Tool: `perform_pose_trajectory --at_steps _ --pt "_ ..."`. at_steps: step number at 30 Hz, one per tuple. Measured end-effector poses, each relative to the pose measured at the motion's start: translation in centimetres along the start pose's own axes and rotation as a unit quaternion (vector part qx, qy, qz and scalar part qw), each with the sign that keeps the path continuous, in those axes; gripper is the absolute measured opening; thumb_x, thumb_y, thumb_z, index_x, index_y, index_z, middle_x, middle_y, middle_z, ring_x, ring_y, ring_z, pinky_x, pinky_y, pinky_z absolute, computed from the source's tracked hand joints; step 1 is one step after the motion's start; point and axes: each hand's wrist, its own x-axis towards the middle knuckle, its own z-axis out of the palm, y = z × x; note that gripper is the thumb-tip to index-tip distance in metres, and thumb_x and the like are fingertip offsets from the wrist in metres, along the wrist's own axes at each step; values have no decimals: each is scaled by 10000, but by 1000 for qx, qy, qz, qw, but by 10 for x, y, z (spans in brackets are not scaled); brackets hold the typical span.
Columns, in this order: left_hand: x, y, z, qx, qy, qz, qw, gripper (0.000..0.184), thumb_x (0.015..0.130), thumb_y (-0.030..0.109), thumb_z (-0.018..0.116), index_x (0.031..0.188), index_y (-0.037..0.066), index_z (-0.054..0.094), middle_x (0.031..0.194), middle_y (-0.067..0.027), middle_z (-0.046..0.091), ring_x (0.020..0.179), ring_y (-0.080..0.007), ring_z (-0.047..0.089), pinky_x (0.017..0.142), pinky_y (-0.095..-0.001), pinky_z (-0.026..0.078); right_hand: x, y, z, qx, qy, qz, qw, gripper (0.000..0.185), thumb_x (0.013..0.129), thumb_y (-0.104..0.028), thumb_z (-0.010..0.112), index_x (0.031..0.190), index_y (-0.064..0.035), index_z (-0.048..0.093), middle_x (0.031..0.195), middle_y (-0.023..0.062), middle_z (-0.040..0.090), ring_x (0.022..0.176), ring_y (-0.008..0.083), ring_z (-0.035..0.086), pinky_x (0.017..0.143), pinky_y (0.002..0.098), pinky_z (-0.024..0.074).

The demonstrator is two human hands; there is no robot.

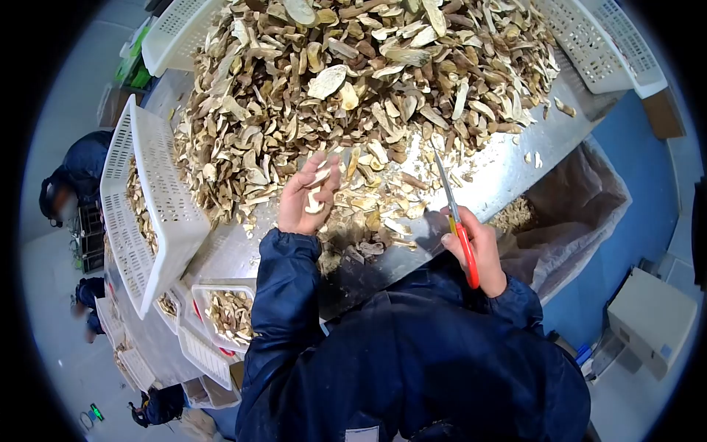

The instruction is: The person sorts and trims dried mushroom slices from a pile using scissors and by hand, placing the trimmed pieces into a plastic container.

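Note:
My left hand (296,205) is turned palm up, its fingers curled round pale dried mushroom slices (315,200). In my right hand (484,249) are scissors with red handles (467,259), their long metal blades pointing up and away from me. The blades look closed or nearly so. Beyond both hands rises a big heap of dried mushroom slices (294,110), brown and cream. Smaller pieces (364,200) lie scattered on the metal table (490,173) between my hands. Darker scraps (368,249) sit close to my body.
A white perforated basket (177,214) stands tilted at left, with mushroom slices inside. Near my left sleeve is a white tray (249,291) of slices. At right, a plastic-lined bin (582,243) holds scraps. More baskets (589,51) flank the heap. Other people (88,158) are at far left.

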Motion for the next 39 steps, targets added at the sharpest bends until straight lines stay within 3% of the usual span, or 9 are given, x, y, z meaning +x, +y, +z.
perform_pose_trajectory --at_steps 3,4,6,7,11,14,25,28,39 --pt "14 2 -7 32 -15 2 999 179 935 109 459 1037 -6 549 1156 -138 512 958 -217 560 548 -214 494 0 -5 -3 -9 -5 10 1000 453 830 -224 728 1153 36 544 606 76 466 526 126 430 512 280 376" --pt "23 6 -10 61 -80 -24 995 203 917 140 512 1050 3 581 1054 -127 589 825 -150 566 531 -186 448 -1 -4 -3 -13 -2 7 1000 458 831 -229 727 1154 37 543 606 76 467 525 130 432 513 281 378" --pt "35 3 2 356 0 18 934 212 897 190 573 970 -3 619 989 -91 616 767 -144 570 524 -205 434 -2 -4 -3 -21 5 0 1000 467 832 -240 726 1157 39 541 607 78 468 523 137 435 515 283 381" --pt "37 -3 15 492 40 40 869 228 887 215 603 929 -6 639 956 -73 629 738 -141 572 520 -215 427 -2 -5 -3 -22 5 2 1000 470 831 -242 728 1157 41 540 607 79 469 524 140 437 516 284 383" --pt "55 -44 30 861 100 318 385 266 799 271 699 826 7 679 824 -154 642 680 -262 615 632 -357 473 -3 -7 -3 -30 4 6 1000 481 827 -245 733 1154 49 539 608 83 474 526 148 446 521 289 392" --pt "66 -54 25 854 103 333 386 290 772 266 711 817 -14 650 755 -118 607 695 -276 564 625 -345 457 -3 -8 -4 -42 4 1 999 477 827 -239 733 1152 52 540 609 87 481 526 152 452 523 291 394" --pt "12 -31 25 512 -12 134 848 113 857 94 604 921 47 524 813 -6 580 687 -67 513 604 -215 401 6 -20 0 -81 -48 -2 996 491 807 -284 747 1176 -24 555 646 118 546 549 232 544 556 326 439" --pt "-11 -27 28 481 -14 92 872 119 884 97 587 967 59 509 833 3 578 705 -52 506 607 -199 397 10 -22 7 -130 -70 -47 988 565 767 -326 766 1192 -39 531 736 160 595 688 339 598 624 388 462" --pt "-57 -32 21 558 -3 142 817 116 858 102 654 891 -8 653 853 11 629 774 -48 545 692 -207 442 16 -44 20 -174 -180 -105 962 662 742 -368 770 1227 -13 492 835 179 586 826 365 565 724 433 446"
